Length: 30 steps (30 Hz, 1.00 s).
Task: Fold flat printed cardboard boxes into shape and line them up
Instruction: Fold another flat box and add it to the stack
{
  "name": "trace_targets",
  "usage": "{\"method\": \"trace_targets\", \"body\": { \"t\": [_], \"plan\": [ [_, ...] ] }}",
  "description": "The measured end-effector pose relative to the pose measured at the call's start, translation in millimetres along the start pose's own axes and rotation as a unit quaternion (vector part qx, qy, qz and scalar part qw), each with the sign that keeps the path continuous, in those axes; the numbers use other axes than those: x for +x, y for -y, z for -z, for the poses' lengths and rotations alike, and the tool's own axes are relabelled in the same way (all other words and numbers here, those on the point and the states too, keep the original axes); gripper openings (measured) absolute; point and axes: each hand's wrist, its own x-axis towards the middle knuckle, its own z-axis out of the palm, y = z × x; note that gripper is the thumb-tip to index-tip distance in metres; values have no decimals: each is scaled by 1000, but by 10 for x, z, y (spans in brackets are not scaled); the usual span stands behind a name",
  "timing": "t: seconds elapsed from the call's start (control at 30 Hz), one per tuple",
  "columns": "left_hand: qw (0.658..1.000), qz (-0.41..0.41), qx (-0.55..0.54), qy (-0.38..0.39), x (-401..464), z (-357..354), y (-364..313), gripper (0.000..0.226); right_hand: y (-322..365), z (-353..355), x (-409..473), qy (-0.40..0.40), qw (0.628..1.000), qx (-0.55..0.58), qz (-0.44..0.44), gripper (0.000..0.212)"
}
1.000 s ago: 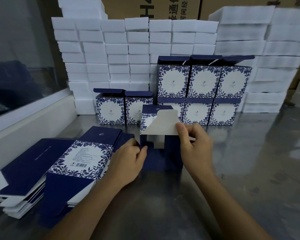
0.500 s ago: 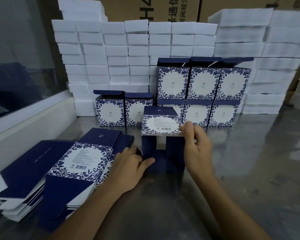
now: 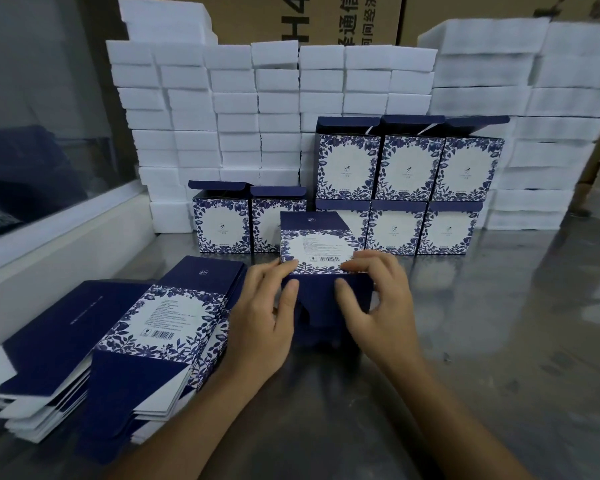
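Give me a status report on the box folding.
Left hand and right hand both grip the box, pressing its flap. Eight finished boxes behind. Nothing blocking.

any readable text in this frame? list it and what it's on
"H4": cut-off print on the brown carton behind the foam blocks.
"通信": large Chinese characters on the same carton; the smaller rows beside them are cropped.
Box in hand: barcode and fine print, too small to read.
Flat box stack: barcode and text, too blurred.

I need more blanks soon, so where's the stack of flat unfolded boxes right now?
In the head view, the stack of flat boxes lies on the metal table, lower left, beside the left hand.
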Motion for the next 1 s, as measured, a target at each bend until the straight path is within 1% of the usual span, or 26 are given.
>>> {"method": "trace_targets", "body": {
  "t": [0.07,0.17,0.4,0.47,0.53,0.67,0.77,0.87,0.93,1.0],
  "plan": [
    [999,-22,16,-18,4,5,-33,33,37,-57,-22,6,997,-66,46,20],
    [999,-36,28,-28,8,2,-86,33,127,-180,-62,-5,986,-140,87,20],
    [998,-43,29,-42,28,-12,-97,28,173,-220,-59,-27,979,-182,87,9],
    [998,-39,23,-43,35,-21,-96,28,169,-222,-56,-28,979,-182,84,11],
    [998,-37,22,-44,42,-18,-86,29,133,-203,-46,-26,981,-172,81,17],
    [998,-34,35,-44,56,-15,-83,27,31,-144,-35,-35,990,-123,67,27],
    [997,-36,51,-42,55,-9,-91,19,4,-146,-21,-43,991,-106,68,21],
    [997,-37,56,-39,51,-10,-87,19,-19,-151,-6,-46,994,-83,53,14],
    [997,-32,55,-39,57,-11,-73,20,-14,-168,-44,-49,995,-84,34,16],
    [997,-31,45,-45,63,-5,-52,20,-24,-193,-93,-49,995,-88,4,22]
  ]
}}
